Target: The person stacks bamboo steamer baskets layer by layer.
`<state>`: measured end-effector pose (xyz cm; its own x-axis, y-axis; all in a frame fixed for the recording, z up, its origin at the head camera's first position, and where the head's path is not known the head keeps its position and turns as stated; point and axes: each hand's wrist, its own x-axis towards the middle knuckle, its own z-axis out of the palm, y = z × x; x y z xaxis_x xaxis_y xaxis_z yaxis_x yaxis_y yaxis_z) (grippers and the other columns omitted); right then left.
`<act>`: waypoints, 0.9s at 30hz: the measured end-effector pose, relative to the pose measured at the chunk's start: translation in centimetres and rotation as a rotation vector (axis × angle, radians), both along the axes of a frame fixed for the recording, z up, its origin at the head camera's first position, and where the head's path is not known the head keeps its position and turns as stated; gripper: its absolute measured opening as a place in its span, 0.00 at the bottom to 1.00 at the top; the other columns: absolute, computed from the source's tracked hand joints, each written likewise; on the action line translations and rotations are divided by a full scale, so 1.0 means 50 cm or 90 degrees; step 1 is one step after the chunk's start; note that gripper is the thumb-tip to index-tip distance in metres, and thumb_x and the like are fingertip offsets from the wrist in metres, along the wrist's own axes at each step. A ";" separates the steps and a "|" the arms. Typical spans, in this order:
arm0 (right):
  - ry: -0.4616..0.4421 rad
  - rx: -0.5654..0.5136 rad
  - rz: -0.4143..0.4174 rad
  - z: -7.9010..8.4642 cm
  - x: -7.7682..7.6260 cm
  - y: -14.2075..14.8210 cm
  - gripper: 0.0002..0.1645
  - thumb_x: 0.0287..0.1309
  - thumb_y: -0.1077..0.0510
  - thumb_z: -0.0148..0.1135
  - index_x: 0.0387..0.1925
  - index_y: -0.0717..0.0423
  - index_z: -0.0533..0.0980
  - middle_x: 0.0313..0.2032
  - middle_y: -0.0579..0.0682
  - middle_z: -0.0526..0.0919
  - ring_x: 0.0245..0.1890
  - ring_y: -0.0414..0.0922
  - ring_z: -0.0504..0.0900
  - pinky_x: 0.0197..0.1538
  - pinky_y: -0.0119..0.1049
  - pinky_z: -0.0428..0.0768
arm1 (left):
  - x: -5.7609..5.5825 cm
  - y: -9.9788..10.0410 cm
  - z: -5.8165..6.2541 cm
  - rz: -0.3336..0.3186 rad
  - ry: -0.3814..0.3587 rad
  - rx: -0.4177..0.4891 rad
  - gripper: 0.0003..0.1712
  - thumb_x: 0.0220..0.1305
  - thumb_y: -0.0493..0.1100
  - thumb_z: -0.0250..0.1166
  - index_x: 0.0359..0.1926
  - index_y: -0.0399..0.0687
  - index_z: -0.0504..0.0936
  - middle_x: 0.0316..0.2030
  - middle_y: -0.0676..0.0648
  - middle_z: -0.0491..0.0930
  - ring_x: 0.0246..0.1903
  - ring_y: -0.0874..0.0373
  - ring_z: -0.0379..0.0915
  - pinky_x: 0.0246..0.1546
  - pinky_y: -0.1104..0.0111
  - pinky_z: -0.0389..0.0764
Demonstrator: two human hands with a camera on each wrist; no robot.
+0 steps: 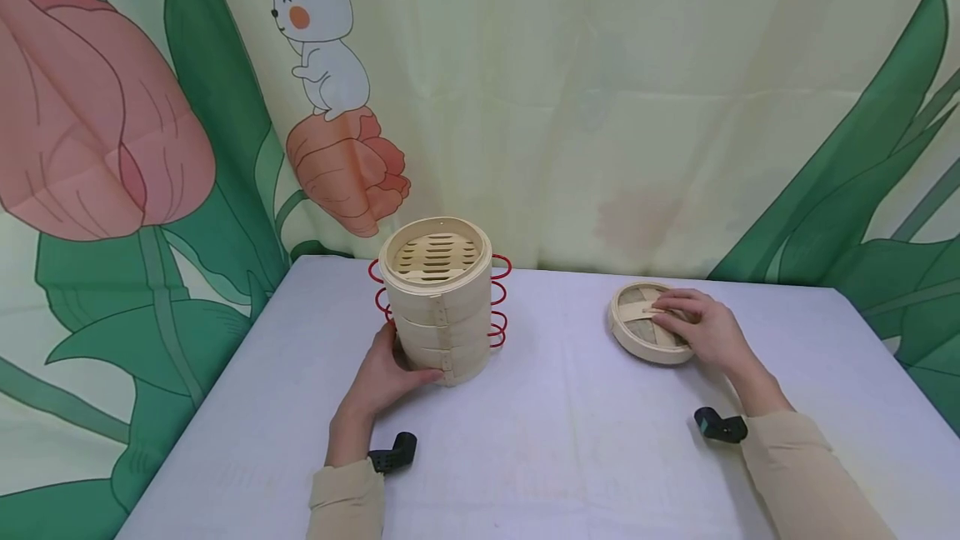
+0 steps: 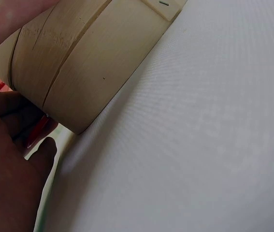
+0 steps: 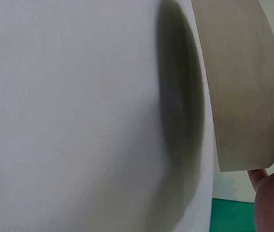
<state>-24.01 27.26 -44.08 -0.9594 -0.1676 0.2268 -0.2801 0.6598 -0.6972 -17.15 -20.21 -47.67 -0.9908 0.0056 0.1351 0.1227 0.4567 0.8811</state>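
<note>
A stack of bamboo steamer baskets (image 1: 442, 319) stands upright on the white-covered table, with red loops down both sides. Its top is uncovered and shows a slatted rack (image 1: 437, 257). My left hand (image 1: 382, 377) holds the stack low on its left side, thumb across the front and fingers around the side. In the left wrist view, the pale basket wall (image 2: 93, 63) fills the space beside that hand. Farther right, my right hand (image 1: 701, 327) pinches the strap handle of the round bamboo lid (image 1: 652, 348). Its plain rim (image 3: 243, 87) shows just above a dark shadow in the right wrist view.
A white cloth (image 1: 555, 448) covers the table. Behind its far edge hangs a curtain (image 1: 600, 107) printed with a tulip, leaves and a rabbit on a carrot. Black wrist cameras (image 1: 393, 452) sit at both cuffs. Bare cloth lies between the stack and the lid.
</note>
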 end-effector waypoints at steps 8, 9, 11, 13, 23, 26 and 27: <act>0.039 0.014 0.005 0.025 0.001 -0.017 0.17 0.55 0.50 0.66 0.42 0.57 0.81 0.52 0.55 0.75 0.56 0.55 0.67 0.57 0.54 0.63 | 0.001 0.000 0.000 0.002 -0.002 -0.005 0.62 0.27 0.61 0.80 0.64 0.51 0.59 0.56 0.50 0.67 0.56 0.55 0.64 0.58 0.57 0.64; 0.046 0.015 0.005 0.028 0.001 -0.019 0.17 0.55 0.50 0.66 0.42 0.57 0.81 0.51 0.54 0.76 0.56 0.55 0.68 0.58 0.54 0.63 | 0.002 0.000 0.000 0.002 -0.001 -0.004 0.62 0.27 0.61 0.81 0.64 0.51 0.59 0.56 0.50 0.68 0.56 0.55 0.64 0.57 0.57 0.64; 0.053 0.014 0.008 0.034 0.000 -0.024 0.17 0.54 0.50 0.66 0.42 0.57 0.81 0.52 0.54 0.76 0.56 0.55 0.68 0.58 0.54 0.63 | 0.002 0.001 0.001 0.000 0.005 -0.003 0.62 0.27 0.61 0.81 0.64 0.50 0.59 0.56 0.50 0.68 0.56 0.55 0.64 0.57 0.56 0.64; 0.057 0.009 0.011 0.043 0.001 -0.029 0.18 0.54 0.50 0.67 0.42 0.57 0.81 0.52 0.55 0.75 0.57 0.56 0.68 0.58 0.55 0.63 | 0.002 0.001 0.001 -0.002 0.008 0.000 0.61 0.27 0.60 0.81 0.64 0.50 0.60 0.56 0.50 0.68 0.56 0.55 0.64 0.57 0.56 0.64; 0.086 -0.008 0.007 0.107 0.015 -0.072 0.14 0.51 0.54 0.69 0.40 0.55 0.82 0.49 0.51 0.77 0.55 0.50 0.70 0.59 0.40 0.66 | 0.001 0.003 0.001 -0.006 -0.004 0.008 0.59 0.32 0.47 0.82 0.65 0.44 0.59 0.58 0.44 0.68 0.57 0.50 0.63 0.58 0.53 0.62; 0.102 -0.010 0.014 0.127 0.021 -0.084 0.13 0.51 0.54 0.69 0.39 0.54 0.82 0.48 0.50 0.78 0.55 0.49 0.71 0.57 0.35 0.66 | 0.000 0.002 0.002 -0.006 -0.007 0.000 0.59 0.31 0.51 0.82 0.64 0.45 0.59 0.57 0.45 0.68 0.57 0.51 0.64 0.58 0.54 0.63; 0.104 -0.012 0.016 0.132 0.022 -0.088 0.13 0.51 0.54 0.69 0.39 0.54 0.82 0.48 0.50 0.78 0.54 0.49 0.71 0.56 0.35 0.66 | 0.000 0.001 0.001 -0.003 -0.008 -0.003 0.60 0.30 0.54 0.82 0.64 0.46 0.59 0.57 0.46 0.68 0.57 0.52 0.64 0.58 0.55 0.63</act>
<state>-22.89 22.85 -37.47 -0.9054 -0.1849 0.3822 -0.4063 0.6388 -0.6534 -17.14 -20.14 -47.60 -0.9924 0.0116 0.1222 0.1137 0.4609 0.8801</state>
